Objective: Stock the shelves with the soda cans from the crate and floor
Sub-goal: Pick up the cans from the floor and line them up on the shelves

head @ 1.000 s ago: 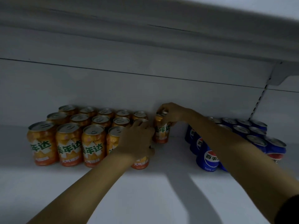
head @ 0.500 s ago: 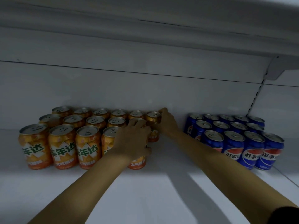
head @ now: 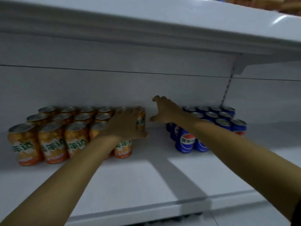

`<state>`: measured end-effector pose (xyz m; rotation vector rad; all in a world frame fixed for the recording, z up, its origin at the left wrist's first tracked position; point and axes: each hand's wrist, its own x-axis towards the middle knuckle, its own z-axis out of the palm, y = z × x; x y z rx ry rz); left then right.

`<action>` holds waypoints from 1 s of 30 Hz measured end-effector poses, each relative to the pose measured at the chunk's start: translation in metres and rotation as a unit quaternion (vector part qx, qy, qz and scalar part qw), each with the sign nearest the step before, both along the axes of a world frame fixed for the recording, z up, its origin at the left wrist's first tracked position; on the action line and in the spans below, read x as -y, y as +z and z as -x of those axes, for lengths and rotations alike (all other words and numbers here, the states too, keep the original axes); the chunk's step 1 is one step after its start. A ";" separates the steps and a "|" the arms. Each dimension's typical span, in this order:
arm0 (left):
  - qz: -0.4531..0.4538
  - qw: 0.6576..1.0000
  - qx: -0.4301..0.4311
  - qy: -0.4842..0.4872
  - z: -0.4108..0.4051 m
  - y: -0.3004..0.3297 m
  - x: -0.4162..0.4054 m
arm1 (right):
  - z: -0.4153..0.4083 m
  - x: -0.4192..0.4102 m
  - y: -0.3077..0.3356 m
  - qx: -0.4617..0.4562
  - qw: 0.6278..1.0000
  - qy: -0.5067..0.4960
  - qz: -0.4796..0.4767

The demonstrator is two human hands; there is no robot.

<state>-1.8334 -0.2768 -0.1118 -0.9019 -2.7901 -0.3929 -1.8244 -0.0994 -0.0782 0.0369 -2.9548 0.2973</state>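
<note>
Several orange soda cans (head: 52, 142) stand in rows on the left of the white shelf (head: 146, 180). My left hand (head: 125, 126) lies over the top of the front-right orange can (head: 123, 148), its fingers stretched toward the back-row orange can (head: 141, 119). Just right of that back can, my right hand (head: 166, 111) is spread with thumb and fingers apart; it holds nothing and is not touching the can. My left forearm hides part of the front row.
Several blue cola cans (head: 185, 142) stand in rows on the right, partly behind my right forearm. A bare gap separates the two groups. The upper shelf (head: 146, 30) overhangs closely, with a bracket (head: 239, 66) at right. The shelf's front half is bare.
My right hand has let go of the back orange can, which now stands in the back row, and has drawn away to the right with fingers spread. My left hand's fingers have straightened over its can.
</note>
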 end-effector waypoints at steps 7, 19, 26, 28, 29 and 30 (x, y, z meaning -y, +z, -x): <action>-0.032 0.992 -0.005 -0.118 -0.072 0.012 -0.116 | -0.137 -0.106 0.027 -0.029 0.988 -0.116 -0.099; 0.030 0.938 0.046 -0.341 -0.304 -0.126 -0.334 | -0.444 -0.300 -0.136 0.161 0.932 -0.326 -0.011; 0.188 0.907 0.209 -0.312 -0.389 -0.286 -0.330 | -0.569 -0.311 -0.301 0.317 0.864 -0.374 0.115; 0.205 0.903 0.240 -0.291 -0.395 -0.309 -0.317 | -0.584 -0.304 -0.331 0.341 0.850 -0.375 0.140; 0.208 0.903 0.253 -0.279 -0.396 -0.317 -0.309 | -0.588 -0.300 -0.343 0.351 0.846 -0.371 0.150; 0.212 0.902 0.262 -0.270 -0.395 -0.325 -0.303 | -0.590 -0.296 -0.355 0.361 0.843 -0.365 0.160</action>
